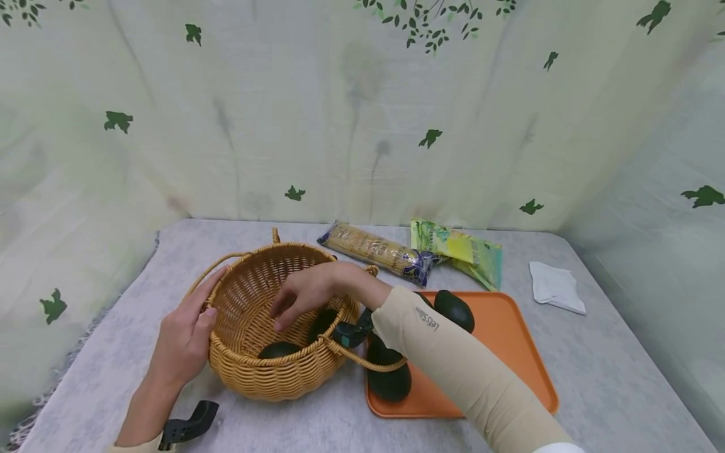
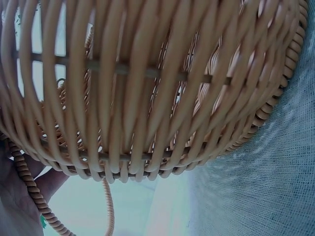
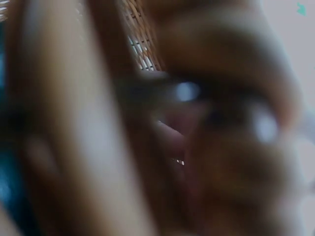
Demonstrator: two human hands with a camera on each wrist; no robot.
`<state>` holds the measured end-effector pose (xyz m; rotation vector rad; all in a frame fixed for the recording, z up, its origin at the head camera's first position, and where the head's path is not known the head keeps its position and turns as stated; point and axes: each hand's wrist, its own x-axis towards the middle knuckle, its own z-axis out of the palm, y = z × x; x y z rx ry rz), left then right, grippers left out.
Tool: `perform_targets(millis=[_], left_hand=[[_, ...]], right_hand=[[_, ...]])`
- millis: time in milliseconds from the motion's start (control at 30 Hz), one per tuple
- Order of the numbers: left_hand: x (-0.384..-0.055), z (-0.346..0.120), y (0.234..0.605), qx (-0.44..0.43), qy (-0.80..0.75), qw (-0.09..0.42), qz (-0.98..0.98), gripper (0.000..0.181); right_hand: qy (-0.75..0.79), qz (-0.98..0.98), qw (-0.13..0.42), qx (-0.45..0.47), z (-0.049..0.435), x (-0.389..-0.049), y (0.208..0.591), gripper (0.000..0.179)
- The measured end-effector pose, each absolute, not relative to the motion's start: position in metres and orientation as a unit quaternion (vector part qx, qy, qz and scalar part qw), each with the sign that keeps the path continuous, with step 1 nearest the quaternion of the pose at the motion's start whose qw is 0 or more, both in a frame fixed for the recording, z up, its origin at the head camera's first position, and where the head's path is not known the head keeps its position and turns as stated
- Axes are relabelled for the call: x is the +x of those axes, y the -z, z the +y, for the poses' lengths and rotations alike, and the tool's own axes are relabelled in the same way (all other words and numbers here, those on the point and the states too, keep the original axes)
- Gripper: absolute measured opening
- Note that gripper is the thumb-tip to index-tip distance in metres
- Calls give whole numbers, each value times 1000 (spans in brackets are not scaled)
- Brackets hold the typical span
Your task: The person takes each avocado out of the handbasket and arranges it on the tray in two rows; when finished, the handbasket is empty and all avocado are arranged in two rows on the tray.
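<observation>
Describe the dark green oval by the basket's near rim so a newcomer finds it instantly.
On the grey table, find the round wicker basket left of the orange tray. Just inside its near rim lies the dark green oval; the basket's other oval sits farther right and back.

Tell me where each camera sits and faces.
Head: on the head, facing forward and down at basket and tray; left hand and right hand show.
Left wrist: worn there, facing the basket's woven side; that hand partly shows.
Right wrist: worn there, facing the basket past that blurred hand.
Head and left wrist both show the basket.
</observation>
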<state>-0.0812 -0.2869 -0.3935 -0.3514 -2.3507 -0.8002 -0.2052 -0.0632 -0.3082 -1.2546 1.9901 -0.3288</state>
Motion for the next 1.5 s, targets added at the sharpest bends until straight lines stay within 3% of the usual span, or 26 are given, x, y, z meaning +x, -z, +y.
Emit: perform_targets(millis=[267,467,833,1500], left_hand=[[-81,-286,395,-132,312,310,-888,57],[-80,-285,396,-123,314,308,-890,55],[-80,-285,395,-113,306,306,-894,55],[-80,-284,392,-121,299,310,-894,56]], right_hand=[[123,767,413,-475,-62,-205,313,56],[134,759,411,-488,-62,-205,314,53],[224,675,426,-560,-62,-206,322,45],[103,688,446,-563,-64,-203,319,66]])
